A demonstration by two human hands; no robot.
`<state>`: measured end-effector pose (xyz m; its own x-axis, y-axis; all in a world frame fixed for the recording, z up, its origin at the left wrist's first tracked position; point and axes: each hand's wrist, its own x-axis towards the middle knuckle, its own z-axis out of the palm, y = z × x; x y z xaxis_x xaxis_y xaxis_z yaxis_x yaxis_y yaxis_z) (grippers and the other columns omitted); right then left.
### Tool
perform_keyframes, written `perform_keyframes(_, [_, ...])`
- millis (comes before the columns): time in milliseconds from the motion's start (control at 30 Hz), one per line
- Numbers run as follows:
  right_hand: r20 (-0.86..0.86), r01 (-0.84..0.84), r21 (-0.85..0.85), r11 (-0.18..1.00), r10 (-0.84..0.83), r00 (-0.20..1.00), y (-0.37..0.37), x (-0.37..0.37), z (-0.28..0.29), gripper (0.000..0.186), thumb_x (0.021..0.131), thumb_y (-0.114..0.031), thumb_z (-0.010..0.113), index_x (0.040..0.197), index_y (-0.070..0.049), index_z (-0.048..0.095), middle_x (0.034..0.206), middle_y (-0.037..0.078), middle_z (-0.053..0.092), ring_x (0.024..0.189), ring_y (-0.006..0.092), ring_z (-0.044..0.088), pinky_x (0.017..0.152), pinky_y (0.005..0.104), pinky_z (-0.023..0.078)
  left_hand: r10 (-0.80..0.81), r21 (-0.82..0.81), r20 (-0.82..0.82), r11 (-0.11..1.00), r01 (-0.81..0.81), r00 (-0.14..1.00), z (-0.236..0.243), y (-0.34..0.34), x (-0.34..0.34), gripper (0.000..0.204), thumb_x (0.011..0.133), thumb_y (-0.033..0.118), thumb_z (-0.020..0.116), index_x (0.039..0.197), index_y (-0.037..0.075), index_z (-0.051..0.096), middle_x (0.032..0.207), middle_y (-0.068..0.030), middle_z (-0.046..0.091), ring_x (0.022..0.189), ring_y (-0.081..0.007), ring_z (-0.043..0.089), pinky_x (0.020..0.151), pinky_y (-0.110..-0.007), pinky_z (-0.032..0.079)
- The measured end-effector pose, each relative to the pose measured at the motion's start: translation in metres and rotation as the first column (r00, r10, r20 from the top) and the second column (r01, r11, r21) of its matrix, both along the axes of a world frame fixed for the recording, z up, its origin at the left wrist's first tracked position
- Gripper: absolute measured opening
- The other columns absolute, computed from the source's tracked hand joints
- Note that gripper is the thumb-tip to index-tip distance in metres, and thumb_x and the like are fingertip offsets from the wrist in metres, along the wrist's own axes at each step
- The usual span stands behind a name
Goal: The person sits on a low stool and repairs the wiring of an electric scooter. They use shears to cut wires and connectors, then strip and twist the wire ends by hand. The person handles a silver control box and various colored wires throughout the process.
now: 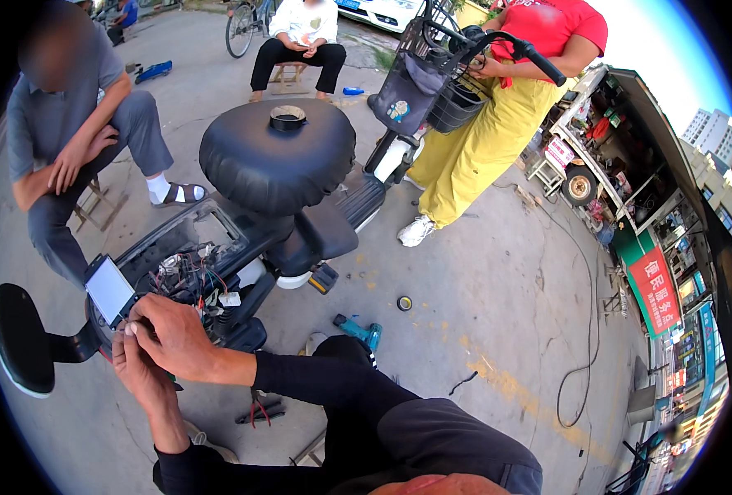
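My right hand [180, 337] and my left hand [145, 381] meet at the rear end of an electric scooter. Their fingertips are pinched together, and whatever sits between them is too small or hidden to name. Just beyond the fingers is a white rectangular plate [109, 290] in a dark frame. The scooter's body [209, 227] lies uncovered, with a tangle of coloured wires [186, 276] beside my right hand. Farther forward rises a puffy black seat [277, 161] with a roll of tape [288, 117] on top.
A round black mirror [24, 340] juts out at left. On the ground lie a teal power drill [359, 332], another tape roll [405, 304], pliers [260, 412] and a long cable [590, 355]. Several people are around the scooter, one in yellow trousers [473, 157] by the handlebar.
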<state>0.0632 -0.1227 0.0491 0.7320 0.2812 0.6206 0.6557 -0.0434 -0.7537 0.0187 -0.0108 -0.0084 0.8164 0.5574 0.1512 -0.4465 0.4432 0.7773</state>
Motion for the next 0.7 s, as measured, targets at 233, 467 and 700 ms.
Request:
perform_keyframes(233, [0.015,-0.006,-0.008,1.0,0.006,1.0,-0.002,0.001,-0.003,0.011,0.089,-0.006,0.062,0.091,0.001,0.055,0.084,0.015,0.058,0.076,0.0349,0.06,0.064,0.0431,0.047,-0.025,0.007,0.009,1.0,0.025,1.0,-0.008,0.003,0.001,0.014,0.101,0.012,0.059,0.106,0.002,0.068,0.101,-0.005,0.07,0.09,-0.0106,0.066,0.081,-0.025,0.053])
perform_keyframes(467, [0.027,0.022,-0.016,1.0,-0.021,0.999,-0.001,0.001,-0.001,0.011,0.089,-0.005,0.062,0.092,0.001,0.054,0.085,0.015,0.058,0.077,0.0357,0.06,0.066,0.044,0.047,-0.044,0.045,0.008,0.998,0.044,0.999,-0.003,0.003,0.001,0.015,0.101,0.012,0.059,0.106,0.001,0.068,0.1,-0.0061,0.071,0.087,-0.011,0.066,0.079,-0.025,0.054])
perform_keyframes(700, [0.041,0.025,-0.011,1.0,-0.025,0.999,-0.001,0.0,-0.002,0.011,0.088,-0.005,0.062,0.092,0.001,0.054,0.085,0.015,0.058,0.078,0.0356,0.06,0.066,0.0439,0.048,0.023,0.031,-0.053,0.999,-0.021,0.998,0.002,-0.003,0.001,0.012,0.1,0.011,0.06,0.102,0.002,0.067,0.096,-0.0042,0.07,0.083,-0.0089,0.064,0.077,-0.025,0.052])
